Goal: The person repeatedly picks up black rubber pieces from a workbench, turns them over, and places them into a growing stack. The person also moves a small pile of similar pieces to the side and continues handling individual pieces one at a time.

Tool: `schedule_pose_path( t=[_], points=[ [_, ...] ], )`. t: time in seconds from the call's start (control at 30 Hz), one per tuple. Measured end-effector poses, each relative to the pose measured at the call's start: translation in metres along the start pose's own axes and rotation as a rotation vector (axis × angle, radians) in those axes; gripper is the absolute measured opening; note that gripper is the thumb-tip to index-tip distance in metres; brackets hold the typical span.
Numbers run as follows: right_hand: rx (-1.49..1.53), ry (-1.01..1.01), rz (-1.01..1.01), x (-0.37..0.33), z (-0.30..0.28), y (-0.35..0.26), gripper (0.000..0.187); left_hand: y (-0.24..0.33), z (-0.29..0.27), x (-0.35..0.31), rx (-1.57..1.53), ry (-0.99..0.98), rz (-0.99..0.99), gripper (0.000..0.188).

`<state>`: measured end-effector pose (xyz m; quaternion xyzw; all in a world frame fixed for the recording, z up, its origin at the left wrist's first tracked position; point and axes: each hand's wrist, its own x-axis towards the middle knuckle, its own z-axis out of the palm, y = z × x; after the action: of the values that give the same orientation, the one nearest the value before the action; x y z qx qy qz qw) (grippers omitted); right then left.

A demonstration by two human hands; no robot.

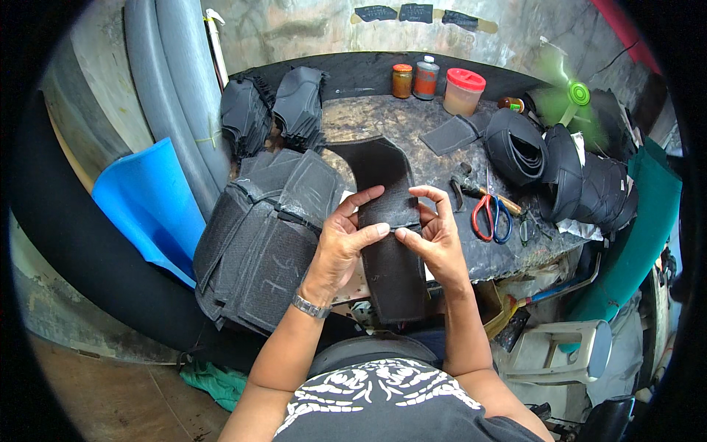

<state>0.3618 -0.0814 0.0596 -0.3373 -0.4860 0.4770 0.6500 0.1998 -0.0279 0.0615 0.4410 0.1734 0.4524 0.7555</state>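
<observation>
I've got both hands up over the table edge, working the long curved black fabric/leather piece [383, 214]. It lies w/ its far end on the dark stained table [412, 118] and its near end hanging off toward my lap. Left hand [342, 239] clamps the piece's left edge: fingers [364, 197] curled over the top, thumb pressed flat across the middle. Right hand [434, 232] mirrors it on the right edge, thumb tip nearly touching the left thumb, other fingers arched above.

Step in hand, as I read it: pressing or folding a seam line across the piece's middle, approx. where the thumbs meet. Next move prob. needs steady thumb pressure along that line, keeping both edges aligned so it doesn't skew.

Stack of grey-black cut panels [265, 236] sits just left of the left hand. Red-and-blue handled scissors [492, 215] lie right of the right hand, near but apart.
</observation>
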Motion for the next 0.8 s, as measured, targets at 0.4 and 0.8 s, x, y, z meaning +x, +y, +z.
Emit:
schedule_pose_path(
  t=[0.4,0.8],
  points=[
    [0.393,0.066,0.168,-0.001,-0.015,-0.007,0.050,0.013,-0.005,-0.004,-0.028,-0.090,-0.021,0.071],
    [0.240,0.094,-0.081,0.004,-0.031,0.004,0.022,0.060,-0.009,-0.010,0.179,-0.272,-0.109,0.080]
  ],
)
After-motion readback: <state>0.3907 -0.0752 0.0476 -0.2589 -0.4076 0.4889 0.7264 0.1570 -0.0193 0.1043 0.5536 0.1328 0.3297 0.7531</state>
